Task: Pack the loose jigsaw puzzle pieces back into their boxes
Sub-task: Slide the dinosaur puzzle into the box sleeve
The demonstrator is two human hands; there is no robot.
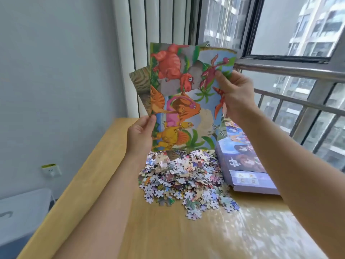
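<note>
A colourful dinosaur picture sheet (179,101) is held upright above the table, with at least one more sheet (139,85) fanned out behind it at the left. My left hand (140,135) grips the stack's lower left edge. My right hand (236,92) pinches its right edge, thumb on the front. Below the sheets a big heap of loose jigsaw pieces (184,180) lies on the wooden table (104,165). A purple puzzle box (246,169) lies flat to the right of the heap, partly hidden by my right forearm.
The table stands against a window with a metal railing (291,71) at the right and folded curtains (153,25) behind. A wall socket (51,170) and a white bin (22,212) are at the lower left, beside the table's left edge.
</note>
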